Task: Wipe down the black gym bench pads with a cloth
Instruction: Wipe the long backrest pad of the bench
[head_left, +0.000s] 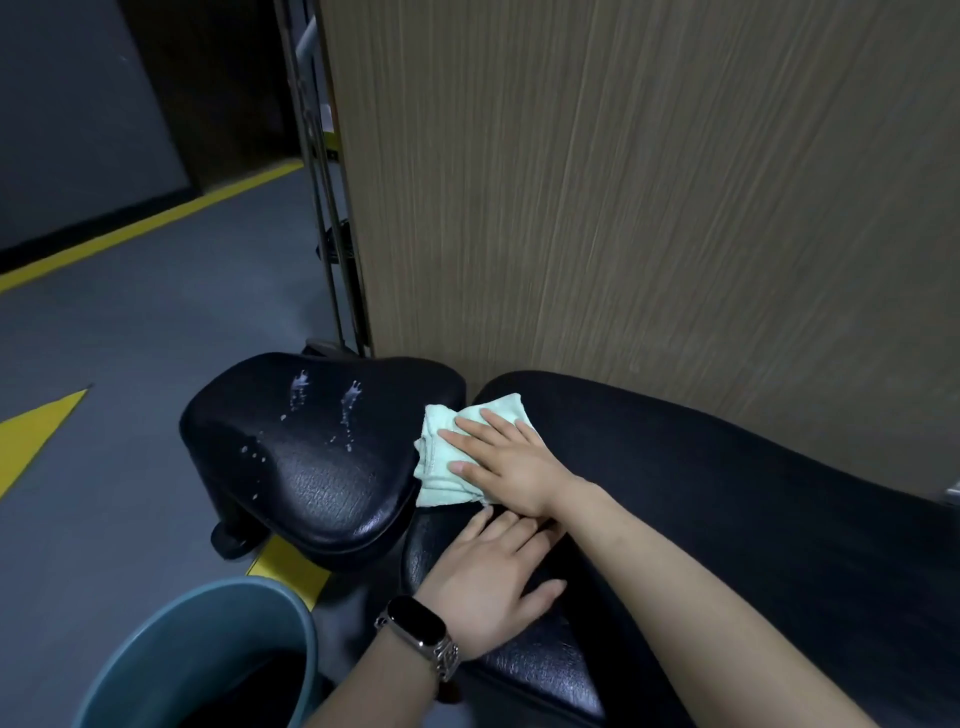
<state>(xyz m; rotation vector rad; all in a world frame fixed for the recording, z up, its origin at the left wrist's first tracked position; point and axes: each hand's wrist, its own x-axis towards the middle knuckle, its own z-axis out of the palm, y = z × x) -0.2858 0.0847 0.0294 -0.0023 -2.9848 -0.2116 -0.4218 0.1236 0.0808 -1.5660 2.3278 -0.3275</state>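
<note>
On the glossy black pad, the right hand's spread fingers flatten a nubby mint cloth.

Grey floor with yellow stripes, a wood-grain panel rising on the right

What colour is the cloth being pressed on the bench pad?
Pale mint green; the cloth shows clearly in the head view under the right hand.

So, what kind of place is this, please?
Probably a gym or fitness room: black padded bench pads of an exercise bench, a grey floor with yellow marking lines, and what may be machine rods behind a wood-look panel.
</note>
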